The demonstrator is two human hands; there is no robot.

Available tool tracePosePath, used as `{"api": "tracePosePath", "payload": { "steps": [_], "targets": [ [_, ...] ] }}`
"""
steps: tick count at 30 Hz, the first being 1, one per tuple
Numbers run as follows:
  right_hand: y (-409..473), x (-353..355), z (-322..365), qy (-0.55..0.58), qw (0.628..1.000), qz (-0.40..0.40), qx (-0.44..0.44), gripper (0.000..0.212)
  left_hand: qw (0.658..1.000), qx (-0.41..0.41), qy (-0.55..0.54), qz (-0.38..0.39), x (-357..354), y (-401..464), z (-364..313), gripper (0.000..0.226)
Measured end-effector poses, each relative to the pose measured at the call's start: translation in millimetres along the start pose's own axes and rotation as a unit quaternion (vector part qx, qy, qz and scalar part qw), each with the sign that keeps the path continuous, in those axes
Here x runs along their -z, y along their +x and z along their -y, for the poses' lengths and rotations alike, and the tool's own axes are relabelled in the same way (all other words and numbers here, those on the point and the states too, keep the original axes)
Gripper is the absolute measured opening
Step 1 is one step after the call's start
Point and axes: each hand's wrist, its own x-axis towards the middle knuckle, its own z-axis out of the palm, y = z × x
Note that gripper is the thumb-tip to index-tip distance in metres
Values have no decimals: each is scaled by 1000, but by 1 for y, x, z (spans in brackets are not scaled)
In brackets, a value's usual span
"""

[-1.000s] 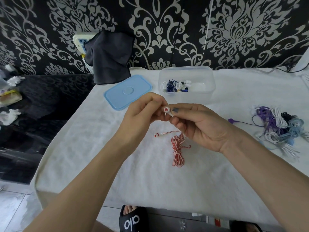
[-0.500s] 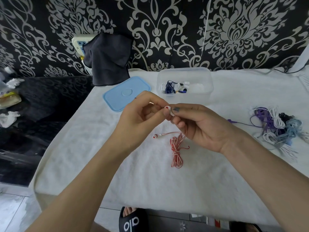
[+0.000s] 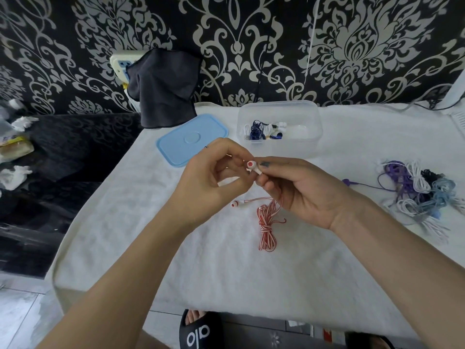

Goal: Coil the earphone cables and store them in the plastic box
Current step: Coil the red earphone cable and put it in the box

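- Both hands meet over the middle of the white cloth [image 3: 226,273]: the right hand [image 3: 309,190] pinches one earbud [image 3: 252,166], the left hand [image 3: 214,182] curls against it.
- The red-and-white cable [image 3: 267,230] dangles at 6 o'clock from the hands, bundled and knotted.
- It looks light, limp and tangle-prone (thin wire); hold it by the knotted waist, not the bud.
- The plastic box [image 3: 279,114] sits open at 12 o'clock.

White letters reading "alo" are showing on the strap of a black slide sandal [image 3: 198,332], which is sitting on the floor just below the near edge of the desk [image 3: 226,285]. From this view the letters are appearing upside down. No other writing, label or number is showing legibly anywhere else.
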Motion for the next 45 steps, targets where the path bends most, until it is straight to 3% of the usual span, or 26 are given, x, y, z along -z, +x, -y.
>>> {"api": "tracePosePath", "payload": {
  "steps": [4, 8, 11, 12, 14, 15, 16, 19, 21, 23, 24, 26, 30, 34, 36, 41, 45],
  "targets": [
    [0, -2, 1, -18, 1000, -13, 13, 21, 994, 3, 109, -32, -2, 4, 5, 6],
    [-1, 0, 2, -27, 999, -14, 13, 27, 975, 4, 218, -39, -1, 8, 10, 12],
    [1, 6, 0, -173, 982, -63, 40, 25, 971, 52, 232, -15, -1, 10, 17, 9],
    [0, 9, -2, -274, 955, -93, 59, 26, 969, 69, 238, -6, -1, 11, 20, 9],
    [-1, 16, -3, -474, 864, -135, 99, 30, 961, 95, 258, 18, 1, 12, 27, 10],
    [-2, 18, -3, -524, 834, -134, 105, 32, 956, 104, 273, 29, 1, 12, 32, 10],
    [-4, 20, -2, -540, 828, -120, 95, 35, 950, 110, 291, 37, 2, 12, 36, 11],
    [-12, 18, 2, -522, 852, -36, -5, 45, 936, 120, 327, 46, 4, 10, 44, 10],
    [-13, 14, -2, -589, 807, -11, -50, 64, 928, 130, 344, 56, 3, 9, 47, 9],
    [-10, 11, -16, -689, 724, -28, -25, 77, 917, 141, 365, 73, 2, 9, 49, 8],
    [-7, 10, -24, -720, 693, -41, 3, 75, 915, 145, 368, 79, 2, 9, 50, 8],
    [-3, 8, -35, -736, 671, -68, 49, 62, 918, 154, 356, 83, 3, 8, 50, 10],
    [1, 13, -36, -711, 695, -92, 53, 37, 916, 155, 350, 124, 4, 6, 43, 23],
    [6, 17, -33, -660, 736, -135, 68, 22, 911, 134, 364, 138, -2, 11, 40, 20],
    [8, 19, -30, -617, 767, -160, 71, 17, 919, 126, 354, 122, -4, 15, 39, 17],
    [8, 10, -4, -383, 896, -200, 104, 13, 949, 123, 284, 55, -9, 31, 28, 9],
    [13, -8, 43, -320, 913, -192, 166, 16, 967, 113, 230, -14, -10, 65, 4, 9]
  ]
}}
